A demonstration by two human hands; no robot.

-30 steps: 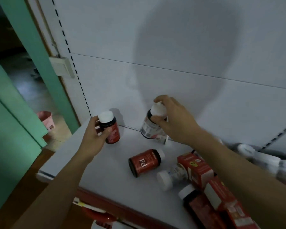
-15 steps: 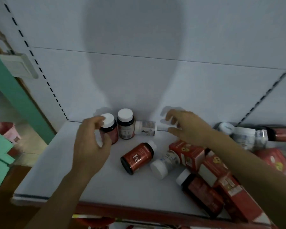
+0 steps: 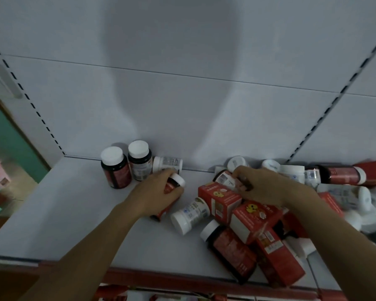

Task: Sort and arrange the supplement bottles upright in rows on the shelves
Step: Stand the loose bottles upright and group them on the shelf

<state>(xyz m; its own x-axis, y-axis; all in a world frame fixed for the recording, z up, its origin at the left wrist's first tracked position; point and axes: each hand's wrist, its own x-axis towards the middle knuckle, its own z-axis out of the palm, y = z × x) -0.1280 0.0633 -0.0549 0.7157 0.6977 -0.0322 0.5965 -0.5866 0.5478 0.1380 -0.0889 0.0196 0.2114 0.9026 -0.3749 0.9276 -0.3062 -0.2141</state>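
Note:
Two dark bottles with white caps stand upright at the shelf's back left: a red-labelled bottle point(image 3: 116, 168) and a grey-labelled bottle point(image 3: 139, 160). A small white bottle point(image 3: 167, 164) lies on its side beside them. My left hand point(image 3: 159, 193) grips a lying red-labelled bottle point(image 3: 174, 184) with a white cap. My right hand point(image 3: 261, 185) is curled around a dark bottle point(image 3: 224, 177) in the pile, above the red boxes. A white bottle point(image 3: 190, 215) lies between my hands.
The white shelf point(image 3: 59, 213) is bare on the left. A heap of red boxes point(image 3: 250, 220), a large dark bottle point(image 3: 230, 250) and several white bottles point(image 3: 291, 171) fills the right side. The shelf's red front edge point(image 3: 161, 279) runs below. White back panel behind.
My left hand left the upright red-labelled bottle and moved right onto the lying red-labelled bottle. My right hand dropped from open above the pile onto a dark bottle in it.

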